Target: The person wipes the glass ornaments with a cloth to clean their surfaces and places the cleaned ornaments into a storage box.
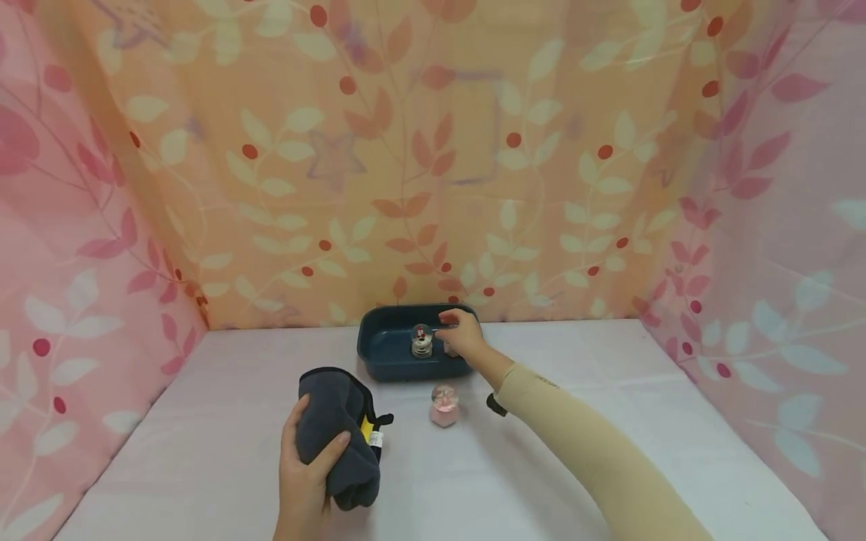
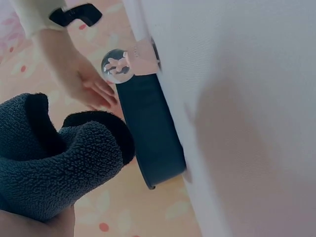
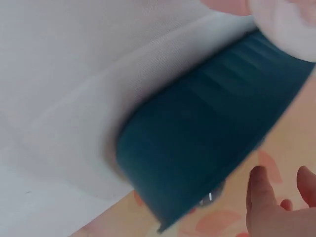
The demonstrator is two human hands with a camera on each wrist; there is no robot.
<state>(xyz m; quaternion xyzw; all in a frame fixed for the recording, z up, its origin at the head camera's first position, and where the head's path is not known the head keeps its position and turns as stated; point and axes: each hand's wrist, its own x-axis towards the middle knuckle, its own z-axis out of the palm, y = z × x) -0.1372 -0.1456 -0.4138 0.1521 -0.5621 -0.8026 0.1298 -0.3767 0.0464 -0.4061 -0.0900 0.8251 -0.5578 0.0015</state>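
Note:
My left hand point(image 1: 303, 469) grips a folded dark grey towel point(image 1: 331, 432) with black edging, a yellow patch and a white label, held over the table's near left. The right hand point(image 1: 465, 336) is over the right end of a dark blue basin point(image 1: 386, 370); its fingers look loosely extended in the right wrist view, with nothing held. Inside the basin stands a small snow globe point(image 1: 422, 343) with a red and white figure. A pinkish object point(image 1: 449, 350) beside it is partly hidden under that hand. In front of the basin sits a pink-based snow globe point(image 2: 140, 59).
A white cloth point(image 1: 223, 421) covers the table. Floral curtains point(image 1: 419, 165) enclose it at the back and both sides, and the basin stands close to the back one. A black band point(image 1: 497, 405) shows by the right wrist, below the cream sleeve point(image 1: 575, 428).

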